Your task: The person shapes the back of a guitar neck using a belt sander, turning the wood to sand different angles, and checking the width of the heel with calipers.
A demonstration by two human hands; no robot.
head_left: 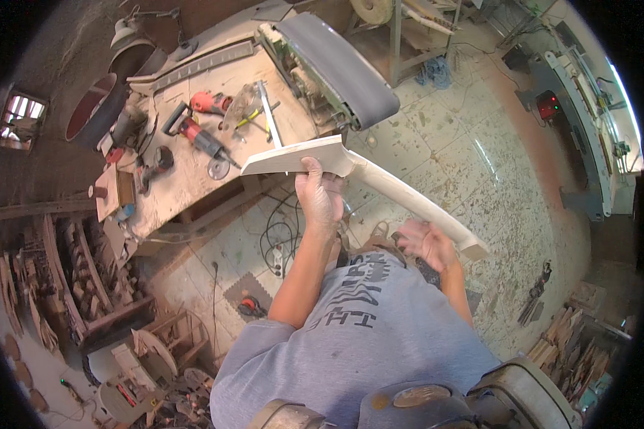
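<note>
A long, pale shaped wooden piece [408, 191] is held up in front of me, broad and angular at its left end and narrowing into a gently bent bar toward the right. My left hand [320, 193] grips the broad end from below, thumb pressed on its near face. Close to the squared right end is my right hand [428, 244], fingers spread and slightly blurred, not wrapped round the wood. Just beyond the piece stands a belt sander [336, 68] with a wide dark belt. What the wooden piece belongs to cannot be told.
On the wooden workbench [193, 175] at left lie a red angle grinder [211, 102], a red-and-black power tool [197, 136] and a cordless drill [154, 166]. Black cables [279, 232] loop on the tiled floor. Scrap wood [565, 343] is piled at lower right.
</note>
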